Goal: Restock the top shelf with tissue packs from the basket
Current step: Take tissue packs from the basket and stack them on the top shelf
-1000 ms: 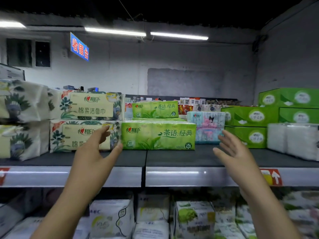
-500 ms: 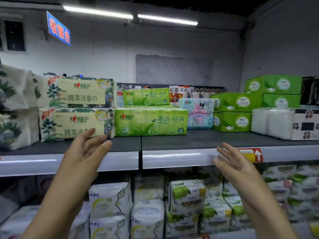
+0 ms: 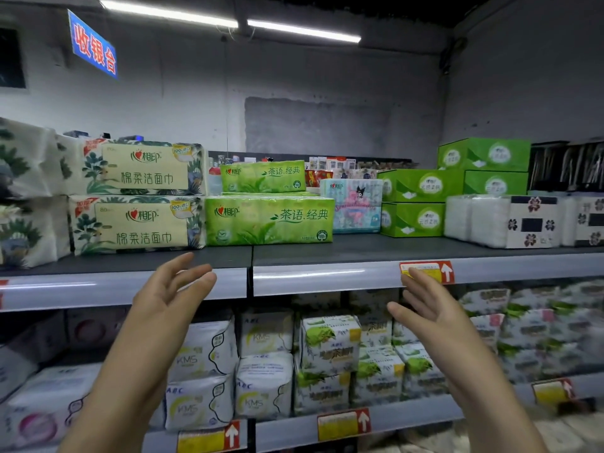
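Green tissue pack (image 3: 268, 220) looks light, squashy, slick: grip both ends. Left hand (image 3: 166, 297), right hand (image 3: 428, 308) empty, fingers (image 3: 197, 282) spread

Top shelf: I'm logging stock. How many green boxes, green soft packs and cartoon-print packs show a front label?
green boxes: 4
green soft packs: 2
cartoon-print pack: 1
Total: 7

Top shelf (image 3: 359, 253) is carrying a row of tissue goods. Green pack (image 3: 268, 220) is sitting mid-shelf, floral packs (image 3: 137, 223) touching it at 9 o'clock. Pink pack (image 3: 356, 207), green boxes (image 3: 413, 219) and white packs (image 3: 490, 220) are lining up toward 3 o'clock.
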